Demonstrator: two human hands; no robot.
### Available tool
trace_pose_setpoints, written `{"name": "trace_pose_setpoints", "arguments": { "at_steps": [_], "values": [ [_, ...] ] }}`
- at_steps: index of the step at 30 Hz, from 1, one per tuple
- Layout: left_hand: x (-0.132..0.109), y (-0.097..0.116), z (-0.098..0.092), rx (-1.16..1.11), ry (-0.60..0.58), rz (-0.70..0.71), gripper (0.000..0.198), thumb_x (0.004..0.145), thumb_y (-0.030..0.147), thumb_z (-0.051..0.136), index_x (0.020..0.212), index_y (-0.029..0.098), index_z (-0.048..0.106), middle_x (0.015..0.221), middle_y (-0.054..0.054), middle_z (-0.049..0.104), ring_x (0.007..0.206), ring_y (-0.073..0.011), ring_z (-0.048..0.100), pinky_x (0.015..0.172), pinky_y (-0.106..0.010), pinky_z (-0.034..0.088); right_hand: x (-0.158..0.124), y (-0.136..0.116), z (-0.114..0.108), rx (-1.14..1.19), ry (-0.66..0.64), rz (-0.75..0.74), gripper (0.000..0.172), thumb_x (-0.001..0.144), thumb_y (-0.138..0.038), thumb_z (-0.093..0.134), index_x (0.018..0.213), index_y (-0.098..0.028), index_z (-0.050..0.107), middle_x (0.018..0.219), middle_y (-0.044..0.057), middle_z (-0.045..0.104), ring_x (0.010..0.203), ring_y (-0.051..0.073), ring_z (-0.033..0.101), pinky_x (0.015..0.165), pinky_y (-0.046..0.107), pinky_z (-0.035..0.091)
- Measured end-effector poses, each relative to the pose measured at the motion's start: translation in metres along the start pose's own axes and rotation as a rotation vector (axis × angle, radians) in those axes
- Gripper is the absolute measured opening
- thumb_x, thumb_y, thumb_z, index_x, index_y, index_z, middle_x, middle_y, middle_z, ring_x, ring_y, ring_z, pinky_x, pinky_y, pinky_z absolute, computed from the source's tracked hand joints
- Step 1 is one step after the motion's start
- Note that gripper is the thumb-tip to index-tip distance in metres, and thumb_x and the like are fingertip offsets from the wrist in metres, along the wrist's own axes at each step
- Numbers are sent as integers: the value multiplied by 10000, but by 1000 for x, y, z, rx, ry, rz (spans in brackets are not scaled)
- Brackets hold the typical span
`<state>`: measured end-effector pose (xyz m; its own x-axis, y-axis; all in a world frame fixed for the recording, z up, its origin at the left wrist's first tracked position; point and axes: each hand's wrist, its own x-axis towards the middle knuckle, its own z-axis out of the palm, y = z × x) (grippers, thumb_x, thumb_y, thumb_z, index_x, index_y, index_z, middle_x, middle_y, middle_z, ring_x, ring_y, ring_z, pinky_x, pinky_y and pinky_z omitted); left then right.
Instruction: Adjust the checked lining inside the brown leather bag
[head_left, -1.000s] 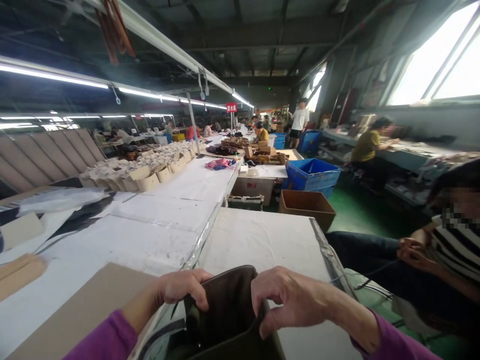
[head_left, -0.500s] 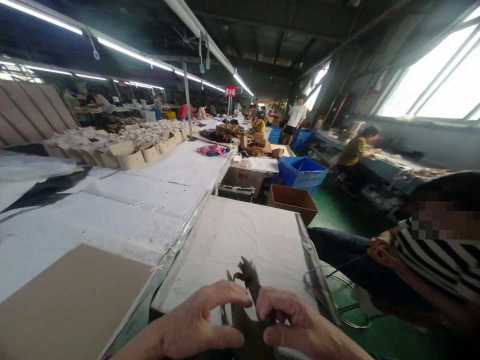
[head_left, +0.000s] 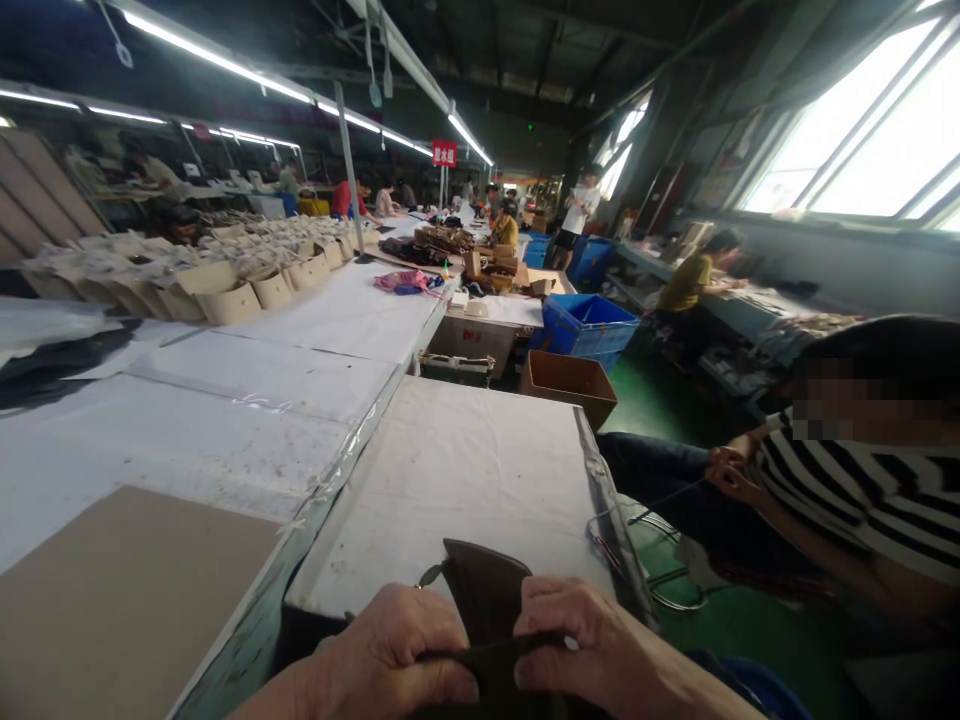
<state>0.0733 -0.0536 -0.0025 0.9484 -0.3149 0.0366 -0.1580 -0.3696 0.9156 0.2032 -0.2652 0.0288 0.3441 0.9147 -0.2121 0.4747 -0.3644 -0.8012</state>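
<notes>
A dark brown, leather-like piece (head_left: 487,585) is held low in front of me at the near end of a white-covered table. My left hand (head_left: 401,640) is closed, its thumb and fingers pinching the left part of the folded near edge. With thumb and bent fingers, my right hand (head_left: 574,635) grips the same edge farther right. Beyond the hands a wide flap of the piece stands up, and a small dark strap end with a metal bit (head_left: 429,577) pokes out at its left. The lower part runs out of view.
A beige board (head_left: 135,600) lies on the long table to the left, with rows of cream bag parts (head_left: 225,295) behind. Past my table stand a cardboard box (head_left: 568,385) and blue crates (head_left: 589,325). At right sits a co-worker in a striped shirt (head_left: 855,490), holding a cord.
My left hand has gone from spread fingers to a closed grip on the piece's edge. The piece has turned, so a broad flap now shows instead of narrow straps. The view has shifted slightly.
</notes>
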Motion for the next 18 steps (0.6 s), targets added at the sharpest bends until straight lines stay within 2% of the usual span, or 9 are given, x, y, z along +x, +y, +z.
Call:
{"name": "trace_pose_setpoints", "arguments": {
  "at_steps": [3, 5, 7, 9, 12, 14, 18],
  "values": [
    [-2, 1, 5, 53, 31, -3, 332, 886, 326, 631, 632, 156, 502, 636, 46, 480, 670, -82, 456, 637, -230, 303, -5, 3, 6, 61, 33, 67, 149, 781, -266, 761, 713, -148, 700, 741, -23, 535, 721, 79, 508, 642, 236, 335],
    [-5, 1, 8, 85, 48, -54, 366, 894, 356, 616, 616, 153, 491, 621, 43, 463, 641, -78, 447, 609, -239, 291, -8, 7, 9, 82, 56, 71, 159, 782, -254, 758, 694, -142, 685, 747, -21, 536, 736, 85, 514, 659, 239, 341],
    [-7, 2, 8, 101, 47, -103, 361, 895, 386, 608, 630, 156, 525, 648, 36, 486, 647, -81, 471, 607, -233, 309, -10, 9, 11, 69, 90, 26, 162, 785, -263, 760, 708, -143, 682, 755, -15, 548, 744, 94, 518, 673, 244, 346],
    [-8, 3, 8, 118, 38, -93, 319, 895, 422, 598, 695, 173, 600, 725, 17, 549, 713, -99, 522, 643, -222, 352, -12, 9, 12, 26, 124, -41, 170, 787, -285, 765, 733, -146, 685, 764, -6, 565, 750, 104, 521, 677, 249, 349],
    [-7, 8, 14, 124, 56, -36, 279, 895, 475, 564, 927, 230, 694, 893, -22, 632, 842, -143, 578, 723, -229, 405, -13, 5, 15, -33, 162, -142, 180, 766, -289, 789, 735, -146, 683, 763, 4, 582, 753, 112, 534, 662, 246, 354],
    [-5, 10, 23, 99, 105, -38, 295, 901, 479, 539, 1014, 255, 695, 905, -26, 654, 832, -144, 594, 712, -233, 413, -14, 1, 16, -64, 180, -190, 161, 734, -235, 811, 725, -148, 676, 757, 1, 589, 762, 112, 547, 664, 239, 358],
    [-6, -2, 47, 145, 231, -66, 296, 897, 448, 508, 878, 237, 716, 748, -29, 634, 687, -138, 561, 604, -257, 387, -14, 5, 22, -141, 195, -272, 170, 715, -195, 816, 723, -155, 652, 735, -7, 584, 744, 109, 538, 663, 248, 344]
  ]
}}
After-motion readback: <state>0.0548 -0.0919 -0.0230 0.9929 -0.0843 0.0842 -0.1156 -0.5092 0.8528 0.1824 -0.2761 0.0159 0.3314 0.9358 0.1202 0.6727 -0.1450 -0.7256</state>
